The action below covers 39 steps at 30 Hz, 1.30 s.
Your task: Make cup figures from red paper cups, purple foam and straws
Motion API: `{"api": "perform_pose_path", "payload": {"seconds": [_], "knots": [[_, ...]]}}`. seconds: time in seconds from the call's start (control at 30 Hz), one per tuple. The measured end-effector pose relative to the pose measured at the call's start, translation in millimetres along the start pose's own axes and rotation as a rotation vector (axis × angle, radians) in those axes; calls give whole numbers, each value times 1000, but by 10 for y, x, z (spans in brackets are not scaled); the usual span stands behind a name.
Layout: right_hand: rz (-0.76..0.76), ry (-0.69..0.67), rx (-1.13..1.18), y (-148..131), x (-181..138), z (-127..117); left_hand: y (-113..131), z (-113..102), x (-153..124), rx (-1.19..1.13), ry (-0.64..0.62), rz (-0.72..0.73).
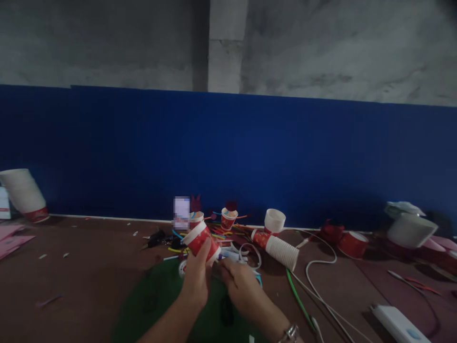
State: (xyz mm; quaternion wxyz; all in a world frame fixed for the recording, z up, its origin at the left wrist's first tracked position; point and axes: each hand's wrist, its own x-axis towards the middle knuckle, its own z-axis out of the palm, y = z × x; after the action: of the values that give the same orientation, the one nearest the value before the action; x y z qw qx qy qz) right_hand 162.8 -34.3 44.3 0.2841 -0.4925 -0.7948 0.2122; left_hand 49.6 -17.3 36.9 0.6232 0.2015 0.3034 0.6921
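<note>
My left hand (197, 278) is wrapped round a red and white paper cup (204, 244), which is tilted with its rim to the upper left. The fingers of my right hand (244, 286) are closed close to the cup's base. A small bluish-purple bit shows by those fingertips, but what they hold is too small and dark to name. Below both hands lies a dark green round mat (153, 305). Just behind them, a pile of colourful pipe cleaners (216, 233) spreads over the table, with a paper cup (228, 219) bearing a dark red topper standing among them.
A stack of paper cups (282, 252) lies on its side to the right, near a single upright cup (274, 221). White cables (317, 262) and a white power strip (398, 324) cross the right side. At far left leans another cup stack (24, 193). A blue partition (228, 152) closes the back.
</note>
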Motion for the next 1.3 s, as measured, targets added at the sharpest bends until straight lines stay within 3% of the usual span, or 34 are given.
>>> {"api": "perform_pose_path", "payload": {"seconds": [0.07,0.2,0.3,0.4,0.53,0.7,0.83,0.9,1.0,1.13,1.2,1.3], "knots": [[-27,-66,-34,98,-10,-170,28,-78,142,-35,41,12],[-58,-119,102,423,-121,-668,241,-354,591,-203,308,-14],[134,-5,354,618,-201,-919,410,-532,819,-255,386,-30],[159,132,515,670,-191,-936,475,-562,838,-297,266,-108],[176,149,701,580,-80,-749,416,-461,692,-318,79,-216],[169,223,1019,422,15,-581,170,-389,506,2,-83,-215],[166,357,1000,325,33,-549,-64,-370,402,374,-231,39],[161,406,983,295,27,-552,-108,-358,355,480,-324,84],[155,483,1025,278,5,-564,-81,-352,291,539,-448,-2],[147,591,981,282,-26,-537,-36,-376,231,561,-579,-220],[146,572,904,276,-33,-494,-36,-381,203,569,-641,-293],[146,435,733,247,-35,-434,-33,-360,155,547,-683,-325]]}}
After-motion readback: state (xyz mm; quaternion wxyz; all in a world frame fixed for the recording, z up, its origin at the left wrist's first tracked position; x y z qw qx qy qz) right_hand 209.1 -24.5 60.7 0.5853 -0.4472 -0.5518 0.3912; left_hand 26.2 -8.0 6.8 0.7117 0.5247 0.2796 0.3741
